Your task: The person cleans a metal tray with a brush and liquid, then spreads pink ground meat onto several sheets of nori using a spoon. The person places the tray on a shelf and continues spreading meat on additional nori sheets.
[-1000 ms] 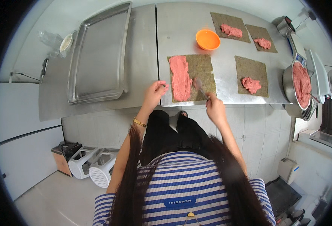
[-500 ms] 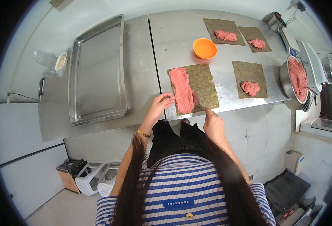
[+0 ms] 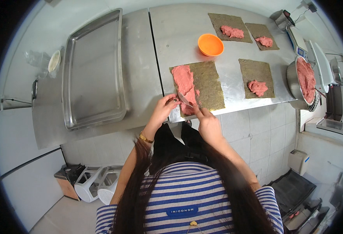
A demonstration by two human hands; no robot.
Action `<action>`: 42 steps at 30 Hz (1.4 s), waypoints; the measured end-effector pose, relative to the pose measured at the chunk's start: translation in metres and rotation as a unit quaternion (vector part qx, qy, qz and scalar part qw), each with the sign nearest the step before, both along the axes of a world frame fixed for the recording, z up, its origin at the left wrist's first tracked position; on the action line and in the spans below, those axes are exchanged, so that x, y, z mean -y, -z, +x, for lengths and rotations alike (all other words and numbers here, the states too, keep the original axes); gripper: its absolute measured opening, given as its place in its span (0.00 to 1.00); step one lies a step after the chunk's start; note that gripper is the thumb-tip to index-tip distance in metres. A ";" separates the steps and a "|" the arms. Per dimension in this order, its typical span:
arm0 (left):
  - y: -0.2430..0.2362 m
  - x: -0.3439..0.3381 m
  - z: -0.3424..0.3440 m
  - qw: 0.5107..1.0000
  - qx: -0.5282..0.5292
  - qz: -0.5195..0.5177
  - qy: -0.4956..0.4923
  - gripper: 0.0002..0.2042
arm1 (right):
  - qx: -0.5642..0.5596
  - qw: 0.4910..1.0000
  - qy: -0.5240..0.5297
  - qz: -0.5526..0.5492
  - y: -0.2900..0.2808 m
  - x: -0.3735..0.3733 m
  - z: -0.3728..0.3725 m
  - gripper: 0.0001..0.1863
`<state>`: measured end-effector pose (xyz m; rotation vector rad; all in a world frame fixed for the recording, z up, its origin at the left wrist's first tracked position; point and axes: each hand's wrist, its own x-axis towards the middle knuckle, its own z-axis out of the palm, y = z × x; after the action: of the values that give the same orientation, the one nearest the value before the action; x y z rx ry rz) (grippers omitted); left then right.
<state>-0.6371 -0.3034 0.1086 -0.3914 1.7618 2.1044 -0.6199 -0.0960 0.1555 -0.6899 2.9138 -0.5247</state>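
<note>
A dark green seaweed sheet [image 3: 210, 87] lies near the table's front edge, its left part covered with a thick band of pink minced meat [image 3: 183, 80]. My right hand [image 3: 209, 125] is closed round a short metal spreading knife [image 3: 186, 100], whose blade lies slanted on the lower part of the band. At the sheet's lower left edge is my left hand [image 3: 164, 109], fingers curled and drawn together close to the blade's tip. What, if anything, they pinch is hidden. A small bit of meat sits right of the band.
An orange bowl [image 3: 210, 45] stands behind the sheet. Three more sheets with meat lumps lie to the right, one nearby [image 3: 257, 70]. A steel bowl of mince [image 3: 306, 80] sits at the right edge beside a scale [image 3: 297, 41]. A big metal tray [image 3: 95, 70] fills the left.
My right hand and the knife have moved left, from the band's right edge onto its lower part. The left hand stays at the sheet's left edge. The view has shifted slightly.
</note>
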 end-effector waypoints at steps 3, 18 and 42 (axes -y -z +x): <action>0.003 0.002 0.000 1.000 -0.015 -0.021 0.006 0.17 | 0.012 0.998 0.013 -0.059 -0.017 -0.023 -0.018 0.26; 0.019 -0.031 -0.015 0.904 -0.215 -0.324 -0.177 0.15 | -0.096 0.974 -0.201 0.042 -0.010 -0.057 -0.096 0.17; 0.024 -0.030 -0.016 0.894 -0.230 -0.343 -0.174 0.17 | -0.132 0.967 -0.217 0.030 -0.008 -0.042 -0.133 0.21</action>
<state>-0.6535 -0.2736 0.0845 -0.4347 2.9152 1.8073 -0.7533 -0.0543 0.1634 -1.4391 2.8494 -0.3128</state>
